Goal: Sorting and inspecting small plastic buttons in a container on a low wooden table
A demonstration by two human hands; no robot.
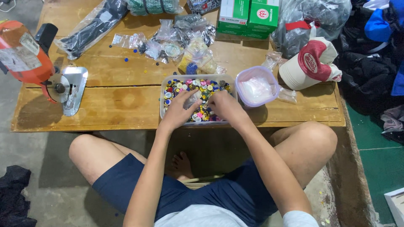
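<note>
Both your hands are in the clear tub [165, 110] of mixed coloured buttons [198, 86] at the near table [105, 109] edge. Your left hand [179, 110] has its fingers loosely curled, pinching at a small clear bag [192, 100]. Your right hand [225, 106] is curled narrow over the buttons; what it grips I cannot tell. The tub looks nearly full, so most of the sorting seems left. A lilac-rimmed tub [256, 89] sits just right, holding something white. Filled little bags [168, 42] lie behind.
</note>
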